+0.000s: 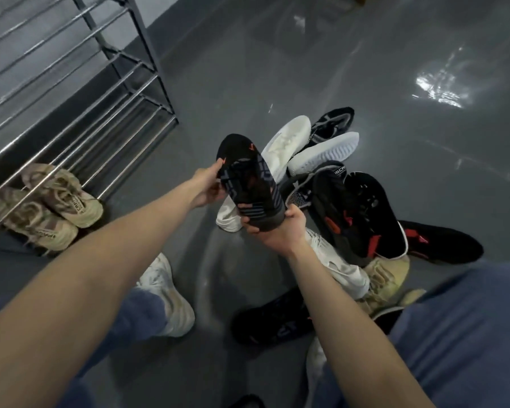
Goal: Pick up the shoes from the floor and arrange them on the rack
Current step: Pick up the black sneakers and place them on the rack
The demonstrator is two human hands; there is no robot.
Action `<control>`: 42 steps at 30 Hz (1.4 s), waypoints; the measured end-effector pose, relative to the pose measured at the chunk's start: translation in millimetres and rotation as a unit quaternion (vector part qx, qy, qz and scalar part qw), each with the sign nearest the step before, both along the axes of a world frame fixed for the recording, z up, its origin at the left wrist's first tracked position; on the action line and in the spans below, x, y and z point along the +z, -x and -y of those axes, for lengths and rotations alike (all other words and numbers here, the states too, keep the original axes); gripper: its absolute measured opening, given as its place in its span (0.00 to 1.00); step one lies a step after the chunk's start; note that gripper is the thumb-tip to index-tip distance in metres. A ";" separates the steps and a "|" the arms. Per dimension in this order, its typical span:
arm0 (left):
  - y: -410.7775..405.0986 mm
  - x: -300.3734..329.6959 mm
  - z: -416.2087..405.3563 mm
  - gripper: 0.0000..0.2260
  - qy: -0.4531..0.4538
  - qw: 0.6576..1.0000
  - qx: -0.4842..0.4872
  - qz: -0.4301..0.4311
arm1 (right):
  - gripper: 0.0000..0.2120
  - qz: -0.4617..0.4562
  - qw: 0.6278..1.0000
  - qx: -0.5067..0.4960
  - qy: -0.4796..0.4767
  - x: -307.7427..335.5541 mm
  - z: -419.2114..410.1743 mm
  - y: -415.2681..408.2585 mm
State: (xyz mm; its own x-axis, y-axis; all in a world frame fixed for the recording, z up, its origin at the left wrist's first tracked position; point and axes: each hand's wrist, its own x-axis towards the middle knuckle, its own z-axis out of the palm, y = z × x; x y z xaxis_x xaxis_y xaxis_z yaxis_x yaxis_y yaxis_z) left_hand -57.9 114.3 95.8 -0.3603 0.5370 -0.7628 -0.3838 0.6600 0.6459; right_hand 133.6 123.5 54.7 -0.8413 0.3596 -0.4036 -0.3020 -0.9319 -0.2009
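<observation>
- Left hand [208, 188]: fingers curled round the black shoe [249, 184] near its toe.
- Right hand [278, 228]: fingers gripping the same shoe's heel, sole up.

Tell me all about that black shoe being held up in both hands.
The black shoe is a dark sneaker with grey stripes and small orange marks. It is held above the floor pile, toe pointing away, heel toward the person. The left hand grips its side near the front; the right hand cups the heel.
</observation>
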 end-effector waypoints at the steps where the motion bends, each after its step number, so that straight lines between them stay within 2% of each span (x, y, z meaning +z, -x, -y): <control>1: -2.7 -3.7 1.1 0.15 0.003 1.000 0.012 0.010 | 0.40 0.001 1.000 0.008 -0.005 -2.9 0.7 -2.0; 3: -5.7 -13.9 3.4 0.11 0.006 0.999 0.029 0.033 | 0.40 0.016 1.000 0.026 -0.004 -7.6 1.7 -4.8; 7: -7.8 -27.3 11.7 0.20 0.010 0.996 0.073 0.047 | 0.43 0.123 0.989 0.084 -0.020 -13.0 1.7 -11.6; 9: -5.6 -30.6 18.9 0.19 0.014 0.994 0.104 0.030 | 0.37 0.205 0.972 0.110 -0.026 -15.6 4.0 -9.9; 11: -0.8 -35.2 28.8 0.15 0.024 0.991 0.131 0.021 | 0.18 0.323 0.938 0.113 -0.060 -17.1 8.9 -3.1; 12: 1.7 -37.4 33.2 0.12 0.026 0.989 0.142 0.023 | 0.13 0.372 0.917 0.115 -0.090 -20.5 10.0 -1.1; 15: 6.3 -44.6 44.5 0.09 0.038 0.986 0.159 0.027 | 0.13 0.461 0.870 0.091 -0.148 -38.2 14.1 -3.0; 17: 6.0 -47.4 48.3 0.12 0.037 0.984 0.171 0.034 | 0.11 0.515 0.836 0.024 -0.185 -44.2 13.6 -10.0; 19: 1.8 -47.7 49.0 0.16 0.032 0.984 0.171 0.045 | 0.11 0.595 0.758 -0.054 -0.263 -44.1 8.0 -19.5; 23: -16.6 -42.8 43.1 0.16 0.024 0.988 0.144 0.046 | 0.11 0.721 0.553 -0.154 -0.388 -32.6 -3.7 -46.6; 25: -27.4 -39.6 38.6 0.16 0.023 0.990 0.133 0.043 | 0.18 0.774 0.432 -0.161 -0.434 -29.5 -9.2 -62.9; 26: -33.3 -38.5 35.9 0.14 0.024 0.991 0.126 0.046 | 0.23 0.801 0.389 -0.144 -0.431 -28.6 -11.7 -73.4; 27: -37.7 -38.5 34.3 0.11 0.025 0.991 0.119 0.049 | 0.28 0.823 0.373 -0.113 -0.413 -28.5 -14.2 -83.9; 29: -45.8 -38.6 31.6 0.08 0.028 0.992 0.103 0.059 | 0.34 0.847 0.386 -0.057 -0.360 -31.1 -17.4 -107.2; 30: -48.5 -39.2 31.4 0.08 0.030 0.993 0.099 0.061 | 0.35 0.847 0.412 -0.038 -0.336 -33.8 -17.3 -118.0; 33: -54.3 -38.3 33.2 0.10 0.037 0.993 0.093 0.061 | 0.30 0.794 0.521 -0.007 -0.312 -39.1 -15.5 -144.6; 34: -55.0 -37.9 34.7 0.10 0.041 0.993 0.093 0.059 | 0.26 0.781 0.529 0.011 -0.332 -38.9 -15.1 -150.9; 36: -53.7 -37.6 38.1 0.10 0.048 0.994 0.090 0.048 | 0.18 0.777 0.495 0.039 -0.388 -34.8 -18.6 -160.5; 38: -52.5 -38.9 44.4 0.07 0.054 0.995 0.073 0.042 | 0.14 0.774 0.467 0.042 -0.425 -30.2 -21.9 -167.1; 40: -52.6 -35.9 52.6 0.09 0.056 0.997 0.039 0.034 | 0.10 0.753 0.469 0.049 -0.458 -25.8 -22.3 -168.1; 42: -52.1 -32.0 60.5 0.05 0.044 0.999 0.013 0.025 | 0.04 0.722 0.475 0.087 -0.496 -20.2 -18.0 -161.9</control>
